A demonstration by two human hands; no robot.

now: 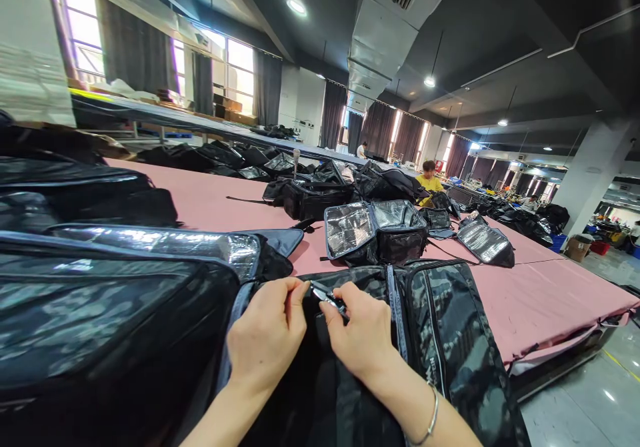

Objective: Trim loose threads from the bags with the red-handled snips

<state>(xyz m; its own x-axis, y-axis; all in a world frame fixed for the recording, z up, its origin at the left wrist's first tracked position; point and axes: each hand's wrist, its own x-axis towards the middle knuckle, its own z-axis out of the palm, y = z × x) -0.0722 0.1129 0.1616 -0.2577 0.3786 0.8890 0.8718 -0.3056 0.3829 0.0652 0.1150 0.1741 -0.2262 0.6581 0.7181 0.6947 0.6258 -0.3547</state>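
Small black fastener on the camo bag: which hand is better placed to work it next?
Probably the right hand: its thumb and fingertips pinch the small black fastener along most of its length, atop the camo bag. The left hand pinches only its other tip, seemingly steadying it.

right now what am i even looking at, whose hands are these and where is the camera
There is no machine here. A person wears one camera on the head, and it looks forward and down, so the two bare hands at the bottom are the wearer's own. The left hand and the right hand meet over a camo bag and together pinch a small shiny piece on it, perhaps a zip pull; it is too small to be sure. The bag lies on a long pink table. Further along stand open bags with silver lining and more dark bags. A person in yellow works at the far end.
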